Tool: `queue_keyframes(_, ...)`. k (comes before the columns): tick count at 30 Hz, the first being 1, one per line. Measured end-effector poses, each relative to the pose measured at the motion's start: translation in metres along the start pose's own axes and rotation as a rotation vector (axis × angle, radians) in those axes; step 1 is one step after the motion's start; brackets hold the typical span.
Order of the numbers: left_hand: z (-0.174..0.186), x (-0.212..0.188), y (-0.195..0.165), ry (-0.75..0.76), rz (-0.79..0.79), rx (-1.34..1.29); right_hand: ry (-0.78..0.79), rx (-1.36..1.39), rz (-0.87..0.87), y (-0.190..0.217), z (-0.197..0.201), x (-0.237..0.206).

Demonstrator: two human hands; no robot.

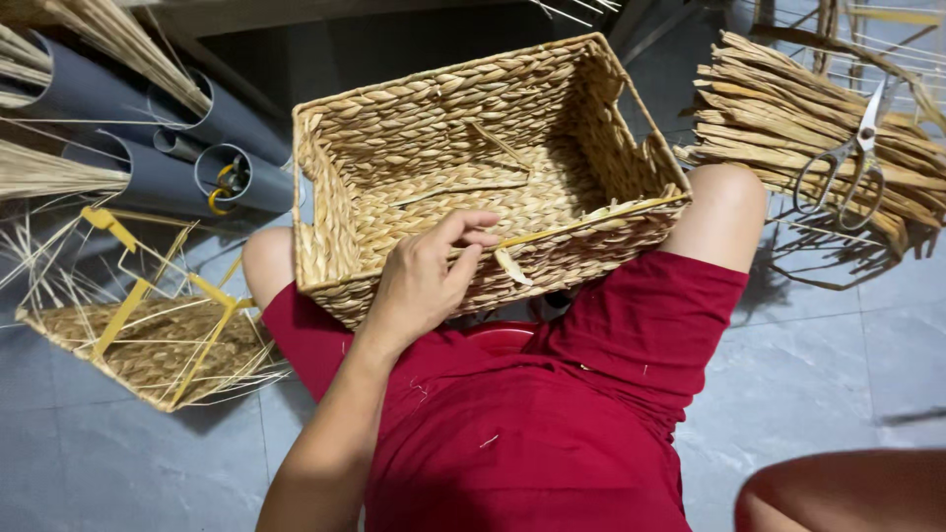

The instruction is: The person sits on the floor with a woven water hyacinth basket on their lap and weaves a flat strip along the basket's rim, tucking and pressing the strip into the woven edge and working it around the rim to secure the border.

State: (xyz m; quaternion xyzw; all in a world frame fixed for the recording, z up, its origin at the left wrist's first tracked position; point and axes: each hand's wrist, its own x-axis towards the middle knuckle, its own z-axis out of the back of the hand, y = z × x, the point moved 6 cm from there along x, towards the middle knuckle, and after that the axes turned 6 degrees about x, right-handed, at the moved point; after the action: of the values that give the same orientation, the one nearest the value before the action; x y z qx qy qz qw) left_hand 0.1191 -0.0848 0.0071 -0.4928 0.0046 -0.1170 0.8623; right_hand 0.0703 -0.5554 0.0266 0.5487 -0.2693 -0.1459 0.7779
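Rectangular woven straw basket (pixel 473 167) resting on lap over red shorts (pixel 552 424). Left hand (pixel 429 276) on basket's near rim, fingers curled, pinching a thin strand there. Right hand not visible. Metal scissors (pixel 847 158) lying on bundle of dried reeds (pixel 778 128) right of basket; grey plastic pipes (pixel 168 148) left of basket.

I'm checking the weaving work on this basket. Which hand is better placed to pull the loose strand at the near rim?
The left hand, probably. It rests on the woven basket at its near rim, fingers beside the loose strand. The right hand is not in view, so its position cannot be judged.
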Motion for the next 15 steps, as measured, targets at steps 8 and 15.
queue_keyframes(8, -0.002, 0.003, 0.004, 0.050, -0.040, 0.149, 0.798, -0.267, 0.335, 0.102, -0.151, -0.053)
queue_keyframes(15, 0.003, 0.005, 0.002, 0.039, -0.061, 0.134, 0.936, -0.205, 0.426, 0.058, -0.221, -0.075)
